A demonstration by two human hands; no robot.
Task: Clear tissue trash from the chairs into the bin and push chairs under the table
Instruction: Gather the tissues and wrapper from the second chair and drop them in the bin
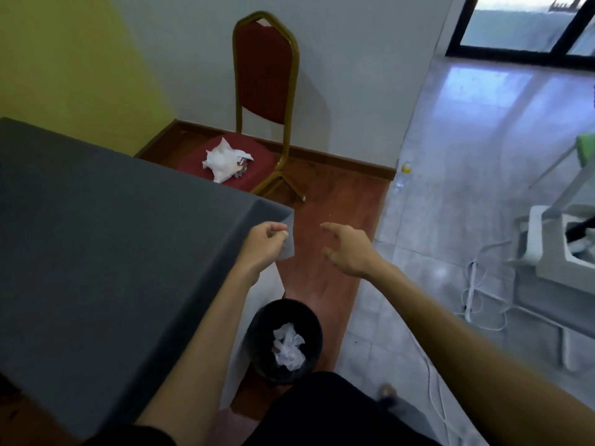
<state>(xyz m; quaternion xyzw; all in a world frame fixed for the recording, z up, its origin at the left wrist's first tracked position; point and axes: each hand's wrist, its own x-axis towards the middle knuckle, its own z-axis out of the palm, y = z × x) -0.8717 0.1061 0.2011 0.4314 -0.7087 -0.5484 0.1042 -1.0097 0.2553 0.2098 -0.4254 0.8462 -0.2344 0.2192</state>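
Both hands are out in front, over the strip of wooden floor (325,252) beside the table (96,236). Left hand (265,243) is curled up tight at the table's near-right corner, thumb and fingers pinching the hanging corner flap of the grey tablecloth (288,239) — nothing else in that grip as far as can be seen. Right hand (349,249) is spread wide, fingers fanned and empty, hovering in the air just right of that corner, apart from the cloth. Down below, between the two forearms, sits the black bin (283,339) on the wooden floor, tucked close against the table's draped right side, and there's crumpled white tissue (288,346) already lying inside it. Up ahead, beyond the table's far-right edge, stands the red chair (264,75) with its gold frame, back close to the white wall (354,59), its seat partly hidden behind the table edge. On that seat lies a big crumpled wad of white tissue trash (225,159), with something dark and patterned poking out at its right side, too blurred to identify. Off to the right the floor turns to pale tiles (450,156), with white cables (476,294) trailing across them.
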